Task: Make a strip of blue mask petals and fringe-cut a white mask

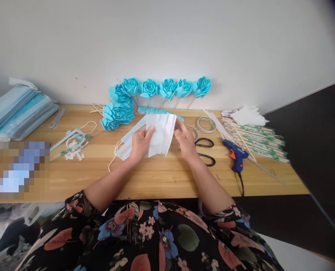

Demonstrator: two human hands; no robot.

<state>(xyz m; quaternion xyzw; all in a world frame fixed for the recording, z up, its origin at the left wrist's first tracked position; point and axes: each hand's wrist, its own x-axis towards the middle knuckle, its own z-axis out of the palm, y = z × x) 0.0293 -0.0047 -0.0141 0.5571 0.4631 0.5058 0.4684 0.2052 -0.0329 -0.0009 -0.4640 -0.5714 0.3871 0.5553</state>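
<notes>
A face mask (160, 136), white and pale blue, is held above the middle of the wooden table (161, 180). Its layers are partly spread apart, and white ear loops hang at its left end. My left hand (141, 142) grips the mask with the thumb on top of the white layer. At the mask's right edge is my right hand (184, 139), its fingers bent beside and partly behind the material; whether they pinch it is hard to tell. Black scissor handles (208, 160) lie just right of my right hand.
Blue flowers (167, 89) on sticks line the wall. Mask stacks (20, 113) and white scraps (75, 146) lie left. Tape rolls (206, 124), a blue glue gun (236, 154) with its cord and wrapped sticks (260, 139) lie right. A blurred patch covers the left front.
</notes>
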